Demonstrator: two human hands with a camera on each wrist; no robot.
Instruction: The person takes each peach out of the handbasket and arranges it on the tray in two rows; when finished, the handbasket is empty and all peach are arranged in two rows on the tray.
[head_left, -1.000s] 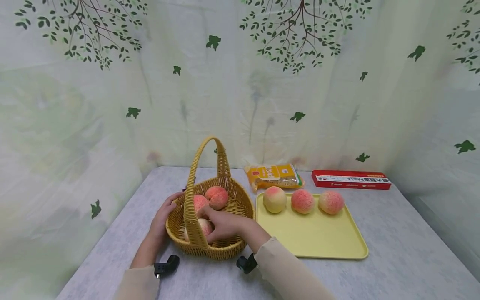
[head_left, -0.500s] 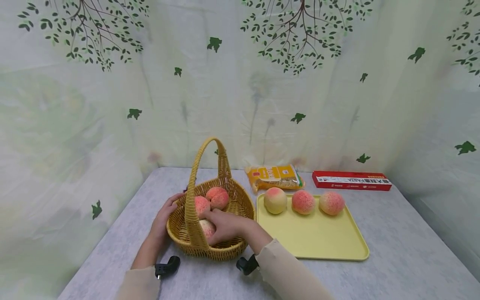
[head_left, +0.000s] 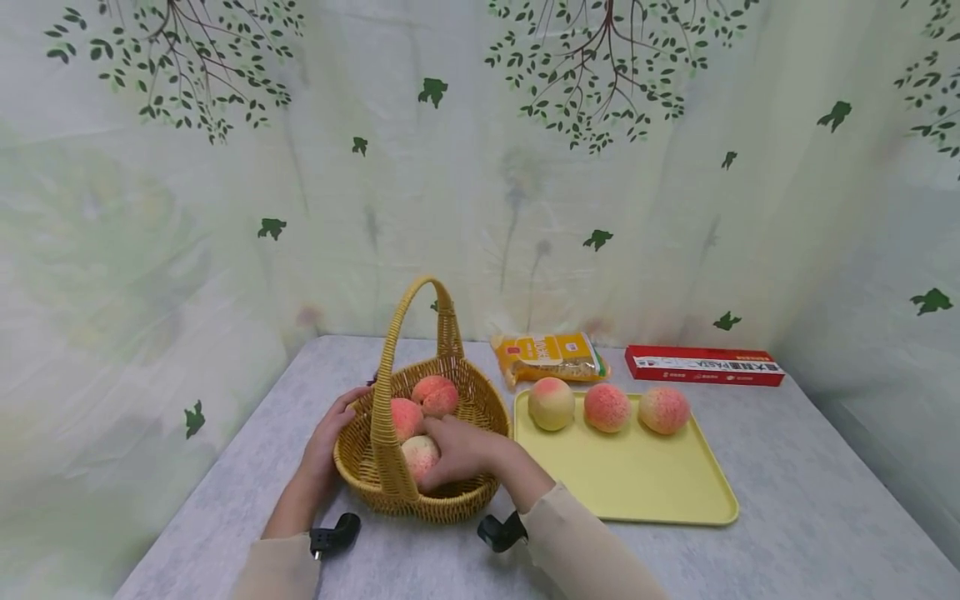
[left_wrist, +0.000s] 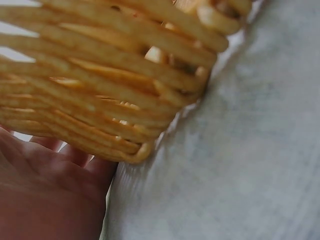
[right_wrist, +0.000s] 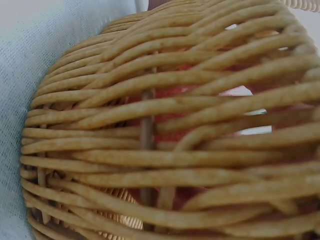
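A tan wicker basket with a tall hoop handle stands on the table. At its left side my left hand holds the rim; in the left wrist view, its fingers partly disappear behind the woven wall. My right hand reaches inside the basket from the right and grips a pale pink peach, thumb on the near side and fingers on the far side. Two redder peaches lie behind it, one left peach and one back peach. In the right wrist view, basket weave hides the hand.
Right of the basket lies a yellow tray with a pale peach, a red peach and a pink peach along its back edge. Behind it are an orange food packet and a red pasta box.
My right hand and the gripped peach have shifted slightly right inside the basket, showing more of the left peach. The left hand stays on the basket. The head view has tilted a little.
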